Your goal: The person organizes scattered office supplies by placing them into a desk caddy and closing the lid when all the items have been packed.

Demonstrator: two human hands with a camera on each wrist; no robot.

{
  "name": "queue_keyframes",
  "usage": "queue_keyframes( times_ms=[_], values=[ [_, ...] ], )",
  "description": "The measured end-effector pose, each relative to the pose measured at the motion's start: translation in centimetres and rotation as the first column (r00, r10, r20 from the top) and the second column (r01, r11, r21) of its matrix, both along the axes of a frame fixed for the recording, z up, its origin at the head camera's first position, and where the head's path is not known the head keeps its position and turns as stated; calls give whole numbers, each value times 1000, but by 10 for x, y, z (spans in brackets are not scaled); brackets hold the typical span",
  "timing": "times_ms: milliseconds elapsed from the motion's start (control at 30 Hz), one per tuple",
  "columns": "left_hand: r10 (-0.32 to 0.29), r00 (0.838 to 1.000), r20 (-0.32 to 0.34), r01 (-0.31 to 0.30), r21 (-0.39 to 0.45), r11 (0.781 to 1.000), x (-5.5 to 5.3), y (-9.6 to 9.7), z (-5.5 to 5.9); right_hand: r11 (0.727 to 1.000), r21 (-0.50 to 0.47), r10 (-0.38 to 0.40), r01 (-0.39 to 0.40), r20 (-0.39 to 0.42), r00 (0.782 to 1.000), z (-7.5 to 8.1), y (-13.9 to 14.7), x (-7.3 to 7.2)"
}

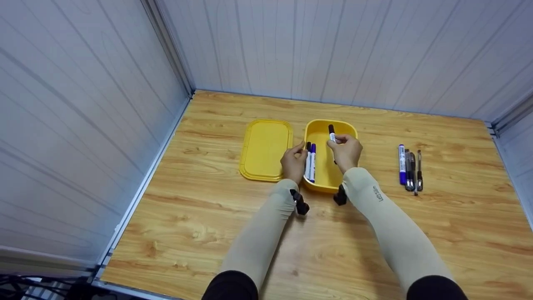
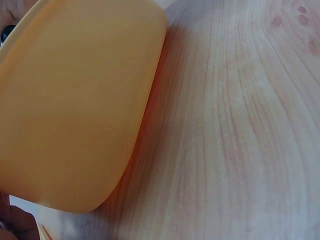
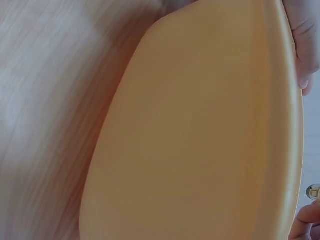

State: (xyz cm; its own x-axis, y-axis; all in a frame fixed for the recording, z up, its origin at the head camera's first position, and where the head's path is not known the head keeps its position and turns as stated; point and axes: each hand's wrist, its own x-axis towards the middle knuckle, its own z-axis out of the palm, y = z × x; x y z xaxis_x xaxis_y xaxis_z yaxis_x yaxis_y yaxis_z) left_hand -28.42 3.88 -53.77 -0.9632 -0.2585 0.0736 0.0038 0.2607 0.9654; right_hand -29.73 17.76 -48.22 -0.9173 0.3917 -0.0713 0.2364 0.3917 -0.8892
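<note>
A yellow plastic box (image 1: 321, 188) stands uncovered on the wooden table. Over its interior, my right hand (image 1: 348, 153) pinches a white whiteboard marker with a black cap (image 1: 332, 136), held at a slight tilt. My left hand (image 1: 293, 164) is at the box's left rim, its fingers and thumb curled at the edge. Inside along that wall lie a black-capped marker (image 1: 308, 161) and a purple-capped marker (image 1: 313, 163), side by side. Both wrist views are mostly filled by the box's outer wall (image 2: 80, 105), with only parts of the hands visible.
A flat yellow lid (image 1: 268, 150) lies just left of the box. To the right, a blue-purple marker (image 1: 402, 164) lies beside several pens (image 1: 411, 171). White panel walls (image 1: 291, 50) border the table at the back and sides.
</note>
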Motion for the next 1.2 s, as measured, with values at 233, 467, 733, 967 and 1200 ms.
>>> queue_keyframes(
  times_ms=[233,467,733,967,1200],
  values=[
    [0,1000,8,0,3,1000,1,0,1,1000,-26,19,-18,42,999,0,-6,-1],
    [-3,1000,-3,3,-9,1000,1,0,0,1000,-17,18,-18,5,1000,-3,-11,-1],
    [-12,1000,2,12,1,1000,2,-1,2,1000,-3,15,-15,-24,1000,-4,-12,-1],
    [-14,1000,13,14,21,1000,2,-1,1,1000,-17,12,-11,16,1000,-7,-14,-2],
    [-11,999,33,10,40,999,1,0,0,1000,7,10,-10,26,1000,-13,-14,-3]
  ],
)
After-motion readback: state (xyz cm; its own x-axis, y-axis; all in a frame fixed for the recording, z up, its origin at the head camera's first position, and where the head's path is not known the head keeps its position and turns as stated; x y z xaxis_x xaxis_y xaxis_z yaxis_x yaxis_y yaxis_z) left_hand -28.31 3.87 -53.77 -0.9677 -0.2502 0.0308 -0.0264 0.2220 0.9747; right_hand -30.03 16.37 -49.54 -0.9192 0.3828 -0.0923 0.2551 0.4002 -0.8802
